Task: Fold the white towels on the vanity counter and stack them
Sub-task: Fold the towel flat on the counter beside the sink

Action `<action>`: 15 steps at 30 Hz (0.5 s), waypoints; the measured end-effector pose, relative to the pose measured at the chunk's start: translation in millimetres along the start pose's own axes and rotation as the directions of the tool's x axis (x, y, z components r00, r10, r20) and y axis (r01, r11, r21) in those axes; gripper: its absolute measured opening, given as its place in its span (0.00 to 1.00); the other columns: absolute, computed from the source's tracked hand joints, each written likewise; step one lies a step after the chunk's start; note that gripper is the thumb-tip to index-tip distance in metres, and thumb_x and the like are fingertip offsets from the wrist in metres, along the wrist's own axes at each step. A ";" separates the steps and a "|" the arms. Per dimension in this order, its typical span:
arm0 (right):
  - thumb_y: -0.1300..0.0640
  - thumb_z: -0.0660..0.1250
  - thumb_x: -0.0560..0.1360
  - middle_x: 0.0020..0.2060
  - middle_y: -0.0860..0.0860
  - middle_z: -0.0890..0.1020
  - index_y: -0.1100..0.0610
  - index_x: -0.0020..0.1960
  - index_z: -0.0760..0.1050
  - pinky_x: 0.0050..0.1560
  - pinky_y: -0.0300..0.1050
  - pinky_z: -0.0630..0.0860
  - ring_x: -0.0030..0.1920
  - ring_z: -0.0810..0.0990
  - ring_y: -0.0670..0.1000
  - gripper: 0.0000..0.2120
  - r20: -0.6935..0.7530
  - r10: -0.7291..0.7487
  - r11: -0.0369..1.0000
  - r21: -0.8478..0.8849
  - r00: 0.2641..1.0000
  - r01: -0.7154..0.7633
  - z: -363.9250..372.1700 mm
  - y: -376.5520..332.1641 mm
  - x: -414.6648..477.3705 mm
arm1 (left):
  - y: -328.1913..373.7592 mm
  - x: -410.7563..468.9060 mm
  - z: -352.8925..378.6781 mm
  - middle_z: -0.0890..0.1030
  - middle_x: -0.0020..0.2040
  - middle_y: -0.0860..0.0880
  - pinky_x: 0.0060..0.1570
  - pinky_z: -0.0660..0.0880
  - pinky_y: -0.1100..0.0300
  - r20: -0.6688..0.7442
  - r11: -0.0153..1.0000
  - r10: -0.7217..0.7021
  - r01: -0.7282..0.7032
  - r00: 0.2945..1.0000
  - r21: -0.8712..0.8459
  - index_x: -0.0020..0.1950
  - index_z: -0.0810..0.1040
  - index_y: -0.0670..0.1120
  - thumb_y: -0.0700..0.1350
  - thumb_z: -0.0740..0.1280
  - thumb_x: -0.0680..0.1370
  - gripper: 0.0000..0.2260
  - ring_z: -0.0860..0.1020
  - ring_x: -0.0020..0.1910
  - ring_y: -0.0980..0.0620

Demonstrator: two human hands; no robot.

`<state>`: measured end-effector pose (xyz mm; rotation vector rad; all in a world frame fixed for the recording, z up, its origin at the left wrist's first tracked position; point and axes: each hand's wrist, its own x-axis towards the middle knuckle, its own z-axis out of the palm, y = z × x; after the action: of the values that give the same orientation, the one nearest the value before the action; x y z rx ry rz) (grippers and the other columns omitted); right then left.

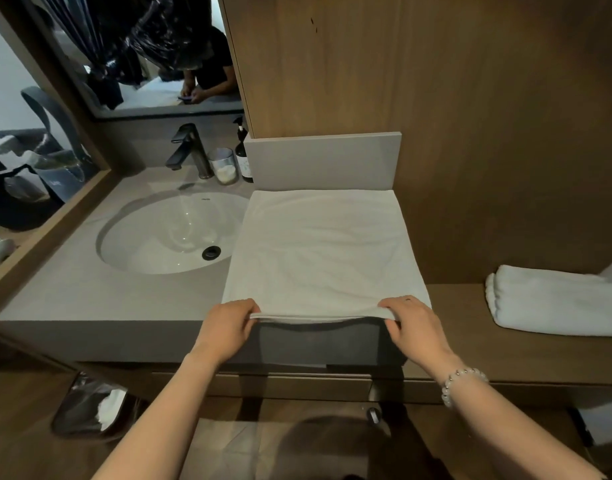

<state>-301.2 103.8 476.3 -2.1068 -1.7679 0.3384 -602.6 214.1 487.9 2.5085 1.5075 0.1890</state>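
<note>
Vanity counter [72,289] partly beneath white towel [325,251]

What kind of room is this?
Most likely a bathroom, perhaps a hotel's: a white sink set in the vanity counter, a dark faucet behind it, and a wall mirror above.

We are finding no text that we can actually read. A small dark brand mark [204,199] is sitting on the back wall of the sink basin [152,237], too tiny to make out, and the pale label [245,165] on the dark pump bottle [243,147] is showing only blurred print.
</note>
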 end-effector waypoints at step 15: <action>0.57 0.66 0.76 0.42 0.48 0.79 0.54 0.50 0.77 0.38 0.36 0.70 0.44 0.77 0.48 0.04 -0.133 0.201 0.903 0.408 0.971 -0.131 -33.1 31.5 51.4 | -19.0 40.2 -21.9 0.81 0.47 0.47 0.43 0.72 0.55 -0.075 0.935 -0.261 0.233 0.962 -0.269 0.52 0.77 0.46 0.48 0.61 0.79 0.08 0.77 0.46 0.45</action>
<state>-250.0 145.5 495.5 -1.9273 -1.2941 0.4987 -604.7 260.7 504.6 2.1156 1.7017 0.4567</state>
